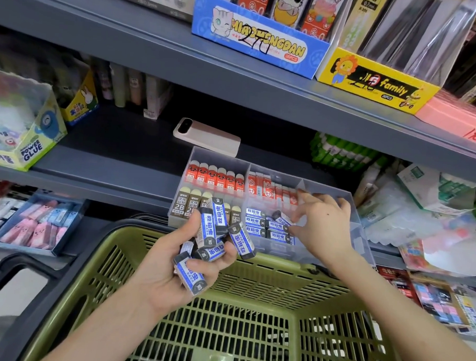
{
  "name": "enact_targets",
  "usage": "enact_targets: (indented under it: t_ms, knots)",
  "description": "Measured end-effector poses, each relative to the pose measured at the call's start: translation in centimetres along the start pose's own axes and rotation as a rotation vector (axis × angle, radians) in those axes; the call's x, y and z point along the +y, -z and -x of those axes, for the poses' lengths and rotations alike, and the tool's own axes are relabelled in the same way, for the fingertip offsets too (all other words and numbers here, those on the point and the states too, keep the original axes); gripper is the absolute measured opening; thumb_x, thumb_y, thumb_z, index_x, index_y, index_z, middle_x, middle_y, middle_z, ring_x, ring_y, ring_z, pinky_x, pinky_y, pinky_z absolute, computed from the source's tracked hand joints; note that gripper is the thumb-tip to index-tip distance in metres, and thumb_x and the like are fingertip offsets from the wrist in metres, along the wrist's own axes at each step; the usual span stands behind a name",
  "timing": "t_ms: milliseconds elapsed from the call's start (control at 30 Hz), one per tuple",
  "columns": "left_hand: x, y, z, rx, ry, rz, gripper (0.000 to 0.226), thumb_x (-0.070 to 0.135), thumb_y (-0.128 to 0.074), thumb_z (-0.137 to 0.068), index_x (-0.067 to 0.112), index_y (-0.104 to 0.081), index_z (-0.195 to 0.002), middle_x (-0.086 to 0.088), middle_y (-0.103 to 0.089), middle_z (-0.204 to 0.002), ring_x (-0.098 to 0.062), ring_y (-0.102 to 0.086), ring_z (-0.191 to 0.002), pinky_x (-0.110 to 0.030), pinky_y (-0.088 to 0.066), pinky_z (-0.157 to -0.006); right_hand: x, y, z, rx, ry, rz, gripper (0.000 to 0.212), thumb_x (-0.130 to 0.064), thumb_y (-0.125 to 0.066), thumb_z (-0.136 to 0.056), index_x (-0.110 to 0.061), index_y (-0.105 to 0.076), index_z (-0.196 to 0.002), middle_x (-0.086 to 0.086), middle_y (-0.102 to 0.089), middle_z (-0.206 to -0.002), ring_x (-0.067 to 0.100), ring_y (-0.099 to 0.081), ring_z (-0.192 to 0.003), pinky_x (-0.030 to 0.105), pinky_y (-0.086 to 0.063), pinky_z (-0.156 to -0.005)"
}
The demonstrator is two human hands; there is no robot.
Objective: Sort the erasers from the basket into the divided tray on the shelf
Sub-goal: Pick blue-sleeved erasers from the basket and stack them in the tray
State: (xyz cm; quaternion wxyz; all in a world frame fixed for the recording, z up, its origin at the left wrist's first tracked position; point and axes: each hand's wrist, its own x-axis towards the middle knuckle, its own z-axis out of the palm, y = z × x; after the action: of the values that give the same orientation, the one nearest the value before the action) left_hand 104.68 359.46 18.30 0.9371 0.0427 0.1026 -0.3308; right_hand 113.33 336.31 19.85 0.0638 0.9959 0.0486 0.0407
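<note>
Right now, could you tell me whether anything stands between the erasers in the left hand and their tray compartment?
Only the right hand, whose fingers are down in that front compartment of the tray among the stacked erasers there. Otherwise nothing visible blocks the left hand and its held erasers; the tray has no lid.

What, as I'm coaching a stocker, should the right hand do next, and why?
Probably settle the tilted eraser flat among its blue-label row in the divided tray; the right hand touches it, and the left hand holds more erasers.
</note>
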Motion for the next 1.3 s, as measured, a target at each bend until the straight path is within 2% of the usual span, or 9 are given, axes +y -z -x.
enact_targets:
  t_ms: [167,333,467,667,900,1033,1167,1233,1300]
  knots:
    - [0.0,0.0,0.0,-0.005,-0.003,-0.007,0.055,0.01,-0.095,-0.042,-0.002,-0.073,-0.091,-0.024,-0.065,-0.101,-0.028,-0.064,-0.07,-0.016,-0.041,-0.031,0.0,0.8,0.3,0.026,0.111,0.069,0.012,-0.029,-0.069,-0.077,-0.02,-0.068,-0.086,-0.006,-0.052,-0.135,0.022,-0.041,-0.122,0.039,-0.021,-0.098]
    - [0.0,-0.1,0.0,-0.006,0.001,-0.002,0.055,0.01,-0.095,-0.042,-0.002,-0.073,-0.091,-0.023,-0.065,-0.101,-0.028,-0.064,-0.07,-0.017,-0.041,-0.03,0.3,3.0,0.8,0.172,0.17,-0.121,0.013,-0.006,-0.072,-0.072,-0.004,-0.064,-0.082,0.008,-0.066,-0.082,0.03,-0.055,-0.084,0.034,-0.039,-0.072]
    - [0.0,-0.2,0.1,-0.003,0.002,0.0,0.055,0.009,-0.095,-0.04,-0.002,-0.073,-0.089,-0.023,-0.065,-0.098,-0.028,-0.064,-0.069,-0.016,-0.04,-0.03,0.2,4.0,1.1,0.042,0.106,-0.3,0.013,-0.008,-0.066,-0.076,-0.012,-0.061,-0.087,-0.004,-0.06,-0.068,0.019,-0.056,-0.069,0.029,-0.042,-0.066]
    - [-0.1,-0.3,0.1,0.008,0.002,0.012,0.057,0.009,-0.095,-0.039,-0.003,-0.073,-0.09,-0.023,-0.064,-0.1,-0.029,-0.064,-0.069,-0.017,-0.04,-0.029,-0.3,3.6,1.0,0.012,0.111,-0.105,0.014,-0.02,-0.062,-0.078,-0.009,-0.062,-0.087,0.002,-0.065,-0.087,0.023,-0.06,-0.081,0.028,-0.04,-0.067]
    - [-0.1,-0.4,0.2,0.008,-0.007,0.016,0.057,0.008,-0.095,-0.038,-0.003,-0.073,-0.089,-0.024,-0.064,-0.1,-0.028,-0.064,-0.068,-0.016,-0.039,-0.03,-1.2,2.8,0.9,0.051,0.022,-0.231,0.009,-0.005,-0.061,-0.078,-0.004,-0.066,-0.085,0.009,-0.067,-0.086,0.028,-0.063,-0.079,0.031,-0.048,-0.071]
    - [-0.1,-0.5,0.3,-0.006,0.001,0.027,0.057,0.008,-0.095,-0.038,-0.003,-0.073,-0.09,-0.024,-0.064,-0.098,-0.029,-0.064,-0.068,-0.016,-0.039,-0.03,-1.2,2.7,0.6,0.062,-0.017,-0.282,0.009,-0.005,-0.063,-0.078,-0.004,-0.072,-0.081,0.008,-0.071,-0.083,0.026,-0.064,-0.078,0.026,-0.042,-0.066]
    - [-0.2,-0.5,0.2,-0.012,0.006,0.033,0.055,0.007,-0.094,-0.04,-0.003,-0.073,-0.089,-0.023,-0.065,-0.098,-0.028,-0.064,-0.068,-0.015,-0.039,-0.03,-1.5,3.0,-0.3,-0.017,-0.057,-0.254,0.013,-0.004,-0.061,-0.078,0.004,-0.07,-0.082,0.02,-0.069,-0.088,0.032,-0.062,-0.088,0.039,-0.05,-0.075]
    - [-0.2,-0.4,0.2,-0.014,0.008,0.034,0.054,0.007,-0.095,-0.04,-0.003,-0.073,-0.089,-0.024,-0.065,-0.099,-0.028,-0.064,-0.068,-0.016,-0.039,-0.03,-2.0,2.9,-0.4,-0.06,-0.051,-0.2,0.014,-0.005,-0.059,-0.08,0.0,-0.071,-0.075,0.018,-0.069,-0.082,0.033,-0.062,-0.085,0.036,-0.05,-0.069]
    - [-0.2,-0.4,0.2,-0.014,0.008,0.034,0.054,0.007,-0.095,-0.04,-0.003,-0.073,-0.089,-0.024,-0.065,-0.098,-0.028,-0.064,-0.069,-0.016,-0.04,-0.03,-2.5,2.7,-0.3,-0.071,-0.059,-0.153,0.022,-0.004,-0.055,-0.08,-0.007,-0.06,-0.058,0.014,-0.059,-0.068,0.033,-0.054,-0.073,0.03,-0.04,-0.058]
